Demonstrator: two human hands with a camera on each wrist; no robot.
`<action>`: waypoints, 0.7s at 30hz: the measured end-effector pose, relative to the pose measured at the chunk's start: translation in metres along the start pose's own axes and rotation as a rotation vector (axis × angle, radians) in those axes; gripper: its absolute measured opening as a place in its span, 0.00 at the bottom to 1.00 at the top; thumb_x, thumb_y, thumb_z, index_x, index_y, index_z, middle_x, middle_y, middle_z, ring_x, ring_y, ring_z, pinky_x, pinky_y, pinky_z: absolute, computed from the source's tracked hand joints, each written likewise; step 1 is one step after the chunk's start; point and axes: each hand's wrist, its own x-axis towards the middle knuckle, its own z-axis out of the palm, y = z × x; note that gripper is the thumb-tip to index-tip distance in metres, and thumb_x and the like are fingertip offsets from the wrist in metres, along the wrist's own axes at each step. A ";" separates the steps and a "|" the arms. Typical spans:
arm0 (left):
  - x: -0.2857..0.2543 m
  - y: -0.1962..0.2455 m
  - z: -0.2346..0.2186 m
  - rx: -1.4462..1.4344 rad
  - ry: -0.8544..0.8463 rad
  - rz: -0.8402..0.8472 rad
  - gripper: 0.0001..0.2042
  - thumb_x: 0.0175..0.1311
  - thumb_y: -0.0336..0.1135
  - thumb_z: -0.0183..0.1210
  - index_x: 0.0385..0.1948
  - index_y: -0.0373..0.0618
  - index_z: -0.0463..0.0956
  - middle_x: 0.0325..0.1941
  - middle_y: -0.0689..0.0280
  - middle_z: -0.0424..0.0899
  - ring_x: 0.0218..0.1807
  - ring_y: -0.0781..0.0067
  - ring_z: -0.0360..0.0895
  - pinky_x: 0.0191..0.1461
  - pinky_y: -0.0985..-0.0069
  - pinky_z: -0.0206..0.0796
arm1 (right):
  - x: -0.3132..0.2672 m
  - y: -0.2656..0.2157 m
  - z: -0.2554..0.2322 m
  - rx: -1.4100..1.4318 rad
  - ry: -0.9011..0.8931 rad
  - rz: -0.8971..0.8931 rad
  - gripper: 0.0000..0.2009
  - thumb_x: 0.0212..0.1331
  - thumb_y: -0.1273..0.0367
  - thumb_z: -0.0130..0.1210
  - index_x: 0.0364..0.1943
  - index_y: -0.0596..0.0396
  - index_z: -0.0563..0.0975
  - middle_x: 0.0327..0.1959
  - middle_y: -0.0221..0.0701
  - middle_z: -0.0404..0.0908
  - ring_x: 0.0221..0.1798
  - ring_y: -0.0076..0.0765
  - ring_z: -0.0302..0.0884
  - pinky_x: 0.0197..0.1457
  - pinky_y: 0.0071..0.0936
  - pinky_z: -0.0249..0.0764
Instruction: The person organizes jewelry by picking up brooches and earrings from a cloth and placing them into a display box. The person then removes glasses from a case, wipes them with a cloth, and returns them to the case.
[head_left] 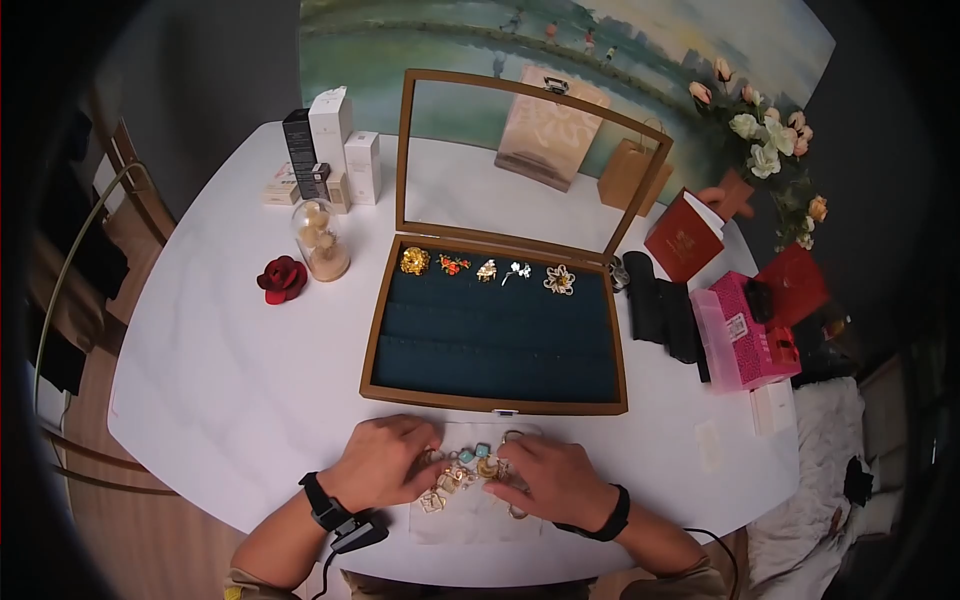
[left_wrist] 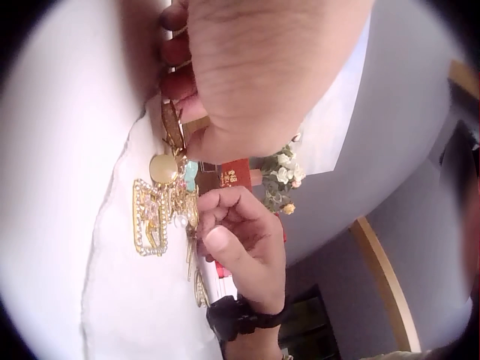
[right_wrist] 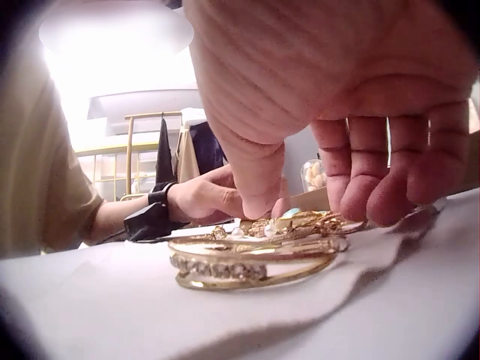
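A pile of gold-toned jewellery (head_left: pixel 455 478) lies on a pale cloth (head_left: pixel 460 530) between both hands. In it are turquoise square pieces (head_left: pixel 483 451), a rectangular frame piece edged with clear stones (left_wrist: pixel 151 217) and a round cream disc (left_wrist: pixel 163 169). My left hand (head_left: pixel 385 462) is at the pile's left side, thumb and fingers pinching a gold oval piece (left_wrist: pixel 172 126). On the right, my right hand (head_left: pixel 548 475) hovers with loosely bent fingers, thumb over the pile. Gold bangles (right_wrist: pixel 225 268), one set with stones, lie beneath it.
Beyond the hands stands a wooden display case (head_left: pixel 495 408), its glass lid raised, several brooches along its top row. Small boxes (head_left: pixel 330 130), a glass dome (head_left: pixel 322 240) and a red rose (head_left: pixel 282 279) stand left. A pink box (head_left: pixel 745 330) and black rolls (head_left: pixel 660 305) lie right.
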 end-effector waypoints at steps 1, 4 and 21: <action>-0.001 -0.001 0.001 -0.007 0.017 0.008 0.11 0.59 0.40 0.65 0.36 0.43 0.78 0.30 0.56 0.83 0.32 0.49 0.82 0.36 0.58 0.74 | 0.002 -0.003 0.001 0.001 -0.003 -0.007 0.18 0.66 0.55 0.63 0.42 0.55 0.75 0.35 0.37 0.79 0.36 0.47 0.83 0.36 0.42 0.78; -0.001 -0.004 0.004 -0.013 0.050 -0.019 0.09 0.57 0.38 0.67 0.33 0.44 0.81 0.28 0.60 0.83 0.29 0.52 0.83 0.34 0.61 0.75 | 0.007 -0.006 0.006 -0.050 -0.014 -0.012 0.18 0.65 0.55 0.64 0.40 0.55 0.74 0.34 0.36 0.77 0.35 0.47 0.82 0.34 0.41 0.78; 0.005 -0.019 0.011 -0.198 0.093 -0.112 0.10 0.53 0.25 0.59 0.37 0.46 0.81 0.22 0.69 0.84 0.22 0.68 0.83 0.30 0.72 0.74 | 0.000 0.009 0.005 0.021 0.108 -0.148 0.12 0.60 0.62 0.68 0.40 0.51 0.80 0.28 0.30 0.79 0.27 0.38 0.81 0.28 0.35 0.75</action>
